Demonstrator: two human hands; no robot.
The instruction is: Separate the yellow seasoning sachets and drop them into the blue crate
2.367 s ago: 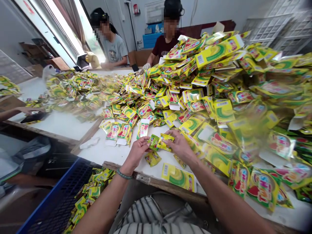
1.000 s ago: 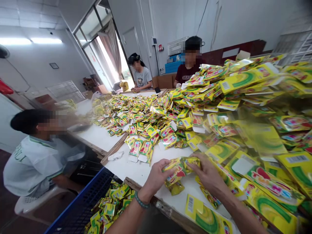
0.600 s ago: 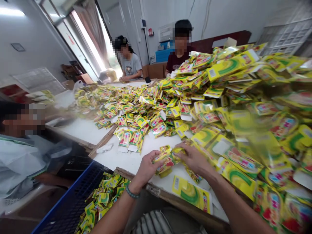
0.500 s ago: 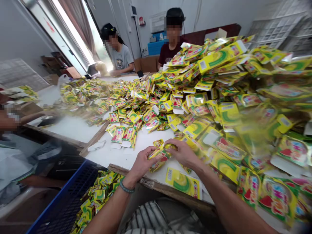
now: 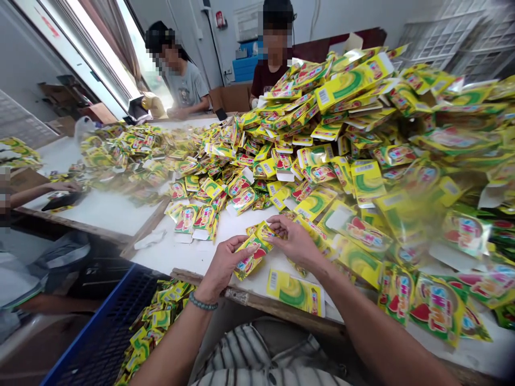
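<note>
My left hand (image 5: 221,262) grips a small yellow-green carton (image 5: 250,261) with a watermelon print, thumb across its front. It is tilted above the white tabletop near the front edge. At the carton's upper end, my right hand (image 5: 296,240) pinches a small shiny yellow packet (image 5: 265,231) between thumb and fingers. I cannot tell whether the packet is partly inside the carton. Below my right hand, a flat yellow carton (image 5: 295,292) with a barcode lies on the table. Larger printed bags (image 5: 436,311) lie to the right.
A tall heap of yellow cartons (image 5: 346,96) covers the table's right and back. A blue crate (image 5: 94,321) holding small packets (image 5: 161,316) stands below at left. Two people (image 5: 181,80) sit across the table; another person's arm (image 5: 44,190) reaches in at left.
The packet at the carton's top now shows more plainly, and my right fingers have spread a little around its end. The camera view has shifted slightly. At left, a person's hand has moved over the table.
</note>
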